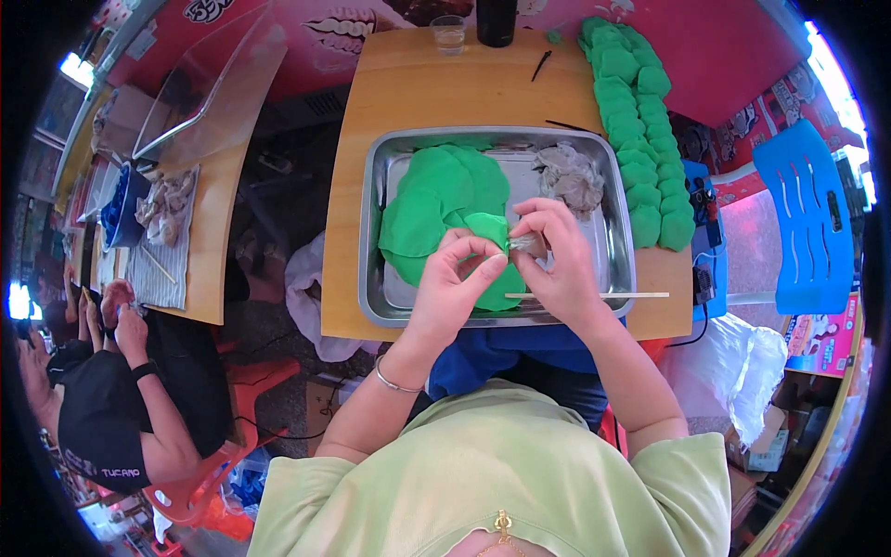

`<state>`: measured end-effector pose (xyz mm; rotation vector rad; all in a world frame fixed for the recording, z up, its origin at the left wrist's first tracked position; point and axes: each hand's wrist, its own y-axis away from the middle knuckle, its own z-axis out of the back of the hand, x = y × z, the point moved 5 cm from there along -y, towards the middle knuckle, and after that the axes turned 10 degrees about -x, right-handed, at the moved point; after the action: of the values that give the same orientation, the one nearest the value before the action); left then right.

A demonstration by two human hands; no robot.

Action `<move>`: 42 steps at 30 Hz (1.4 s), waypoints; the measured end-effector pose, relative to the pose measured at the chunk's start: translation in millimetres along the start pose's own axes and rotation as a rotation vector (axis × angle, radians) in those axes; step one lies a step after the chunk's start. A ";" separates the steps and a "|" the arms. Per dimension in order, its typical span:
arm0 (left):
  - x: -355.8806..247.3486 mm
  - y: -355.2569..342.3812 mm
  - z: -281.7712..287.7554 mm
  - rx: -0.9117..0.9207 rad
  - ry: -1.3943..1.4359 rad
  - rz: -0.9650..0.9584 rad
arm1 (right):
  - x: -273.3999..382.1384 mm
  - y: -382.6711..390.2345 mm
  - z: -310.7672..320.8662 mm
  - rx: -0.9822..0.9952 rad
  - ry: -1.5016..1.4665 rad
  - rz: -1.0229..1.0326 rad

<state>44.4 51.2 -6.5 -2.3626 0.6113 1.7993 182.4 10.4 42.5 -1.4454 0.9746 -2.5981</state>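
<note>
Over a metal tray [368, 269], my left hand [455, 283] is closed, thumb and fingers pinching a small green cloth piece [487, 226]. My right hand [560, 260] pinches at the same piece from the other side, where a bit of pale, sheer material [527, 243] shows between the fingers. Round green cloth pieces [436, 195] lie overlapping in the tray's left part, just beyond my left hand. A crumpled greyish-beige bundle [568, 178] sits in the tray's far right corner. Under my right hand, a thin wooden stick [636, 295] lies across the tray's near edge.
Rows of puffy green cloth pieces [640, 139] run along the table's right side. A clear cup [449, 35] and dark bottle [497, 22] stand at the back of the wooden table [399, 84]. Right is a blue chair [803, 223]; left, another person [139, 399] sits by a second table.
</note>
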 end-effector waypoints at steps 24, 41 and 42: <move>-16.2 -26.3 4.7 0.085 -0.397 -0.257 | -12.3 -1.9 -8.0 0.142 0.083 0.046; -10.9 -26.3 23.9 0.054 -0.601 -0.331 | -42.1 -2.8 -21.8 0.323 0.068 -0.258; -11.5 -26.0 23.0 0.075 -0.600 -0.326 | -37.2 -5.2 -23.5 0.312 0.263 -0.125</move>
<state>31.0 85.2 -6.3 -1.6153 0.1942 2.1159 187.0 37.8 7.9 -1.1457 0.4696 -2.9187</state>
